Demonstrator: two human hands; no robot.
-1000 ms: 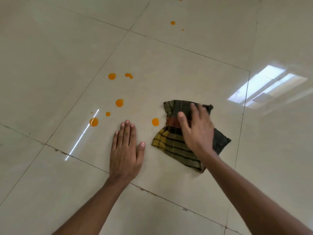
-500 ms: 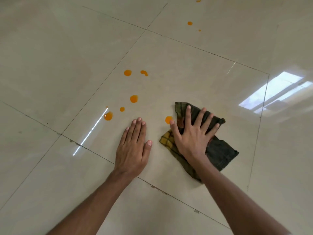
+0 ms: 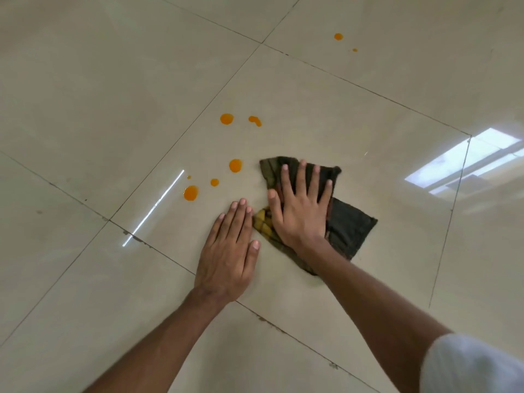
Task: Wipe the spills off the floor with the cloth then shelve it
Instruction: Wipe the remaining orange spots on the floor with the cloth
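A dark plaid cloth (image 3: 351,225) with a yellow-checked corner lies crumpled on the glossy beige tile floor (image 3: 312,103). My right hand (image 3: 300,211) presses flat on it with the fingers spread. My left hand (image 3: 229,251) rests palm-down on the bare tile just left of the cloth, its fingertips next to the yellow corner. Orange spill drops sit to the left of and beyond the cloth: one (image 3: 235,165) close to its far left corner, a larger drop (image 3: 190,192), a small one (image 3: 214,182), and a pair (image 3: 226,119) farther off.
More orange drops (image 3: 338,36) lie on the far tile at the top right. Dark grout lines (image 3: 158,248) cross the floor. A bright window reflection (image 3: 465,165) shines on the tile at the right. No furniture or shelf is in view.
My right hand flattened on the cloth and slid it left toward my left hand. The orange drop that sat beside the cloth's left edge is now hidden under it.
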